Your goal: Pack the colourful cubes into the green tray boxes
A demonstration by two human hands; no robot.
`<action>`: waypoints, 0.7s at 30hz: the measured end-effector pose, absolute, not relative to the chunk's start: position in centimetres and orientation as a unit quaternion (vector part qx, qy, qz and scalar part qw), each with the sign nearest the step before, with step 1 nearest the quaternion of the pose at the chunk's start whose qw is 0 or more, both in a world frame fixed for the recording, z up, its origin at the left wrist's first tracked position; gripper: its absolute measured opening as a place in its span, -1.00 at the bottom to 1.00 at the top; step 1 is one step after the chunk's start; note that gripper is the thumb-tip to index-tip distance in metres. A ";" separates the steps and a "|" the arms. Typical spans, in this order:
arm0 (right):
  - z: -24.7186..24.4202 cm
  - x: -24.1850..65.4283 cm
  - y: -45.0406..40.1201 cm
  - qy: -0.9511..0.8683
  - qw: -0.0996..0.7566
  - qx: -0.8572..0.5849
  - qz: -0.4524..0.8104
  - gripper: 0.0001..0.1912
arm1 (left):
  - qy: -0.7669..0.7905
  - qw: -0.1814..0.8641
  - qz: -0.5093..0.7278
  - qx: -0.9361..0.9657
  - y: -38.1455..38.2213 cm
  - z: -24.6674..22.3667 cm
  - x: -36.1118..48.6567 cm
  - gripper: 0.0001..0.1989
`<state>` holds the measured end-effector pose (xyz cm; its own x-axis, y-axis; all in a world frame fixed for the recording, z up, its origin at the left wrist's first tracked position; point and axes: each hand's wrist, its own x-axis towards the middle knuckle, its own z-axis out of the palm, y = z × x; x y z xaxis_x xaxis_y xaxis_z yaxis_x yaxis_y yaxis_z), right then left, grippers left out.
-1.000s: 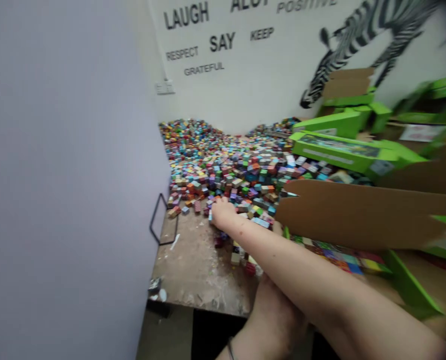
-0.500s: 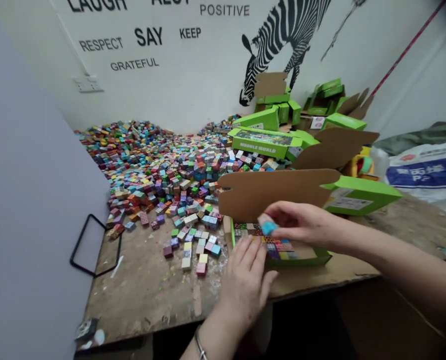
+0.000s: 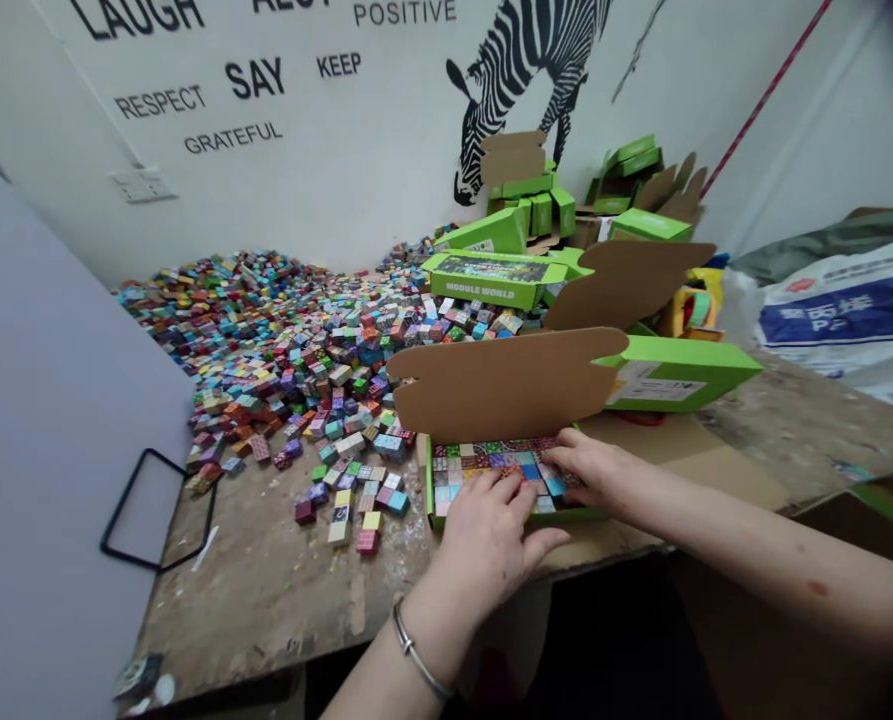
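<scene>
An open green cardboard box (image 3: 429, 508) lies on the table with small patterned cubes (image 3: 498, 460) packed in rows inside. My left hand (image 3: 491, 535) rests over its front edge, fingers spread across the cubes and thumb pointing right. At the box's right side, my right hand (image 3: 592, 465) reaches in with fingertips on the cubes. Its thumb and fingers are apart, and a blue cube (image 3: 555, 487) shows between them. Fingers cover part of the rows. The brown lid (image 3: 506, 385) stands raised behind both hands.
Several loose cubes (image 3: 341, 520) lie left of the box. Behind them a large heap of coloured cubes (image 3: 266, 320) reaches the wall. Green boxes (image 3: 491, 285) are piled at the back. A white and blue bag (image 3: 851, 315) sits at right; a black frame (image 3: 157, 510) stands at left.
My right hand has come down into the box, and the blue cube it held is no longer between raised fingers. My left hand stays at the front edge. The view has shifted right.
</scene>
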<state>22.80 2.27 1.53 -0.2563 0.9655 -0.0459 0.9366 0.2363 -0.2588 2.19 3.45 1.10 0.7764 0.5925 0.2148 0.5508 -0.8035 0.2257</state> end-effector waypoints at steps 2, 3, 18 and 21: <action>1.4 22.5 2.5 -0.779 0.043 -0.616 0.106 -0.70 | 0.297 0.074 0.117 0.945 3.6 1.5 2.3 -0.45; 1.3 22.3 2.5 -0.779 0.037 -0.617 0.104 -0.72 | 0.295 0.071 0.105 0.947 3.7 1.8 2.4 -0.44; 3.9 19.5 4.0 -0.798 0.231 -0.548 0.096 -0.69 | 0.301 0.000 0.091 0.949 3.2 0.6 3.0 -0.32; 5.2 12.9 5.7 -0.826 0.214 -0.505 0.132 -0.71 | 0.325 -0.013 0.131 0.936 3.3 0.4 3.1 -0.26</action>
<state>12.90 5.67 5.23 -0.3989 0.8905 0.2190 0.7773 0.4550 -0.4345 3.13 3.26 0.42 0.7542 0.6052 0.2549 0.6122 -0.7884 0.0604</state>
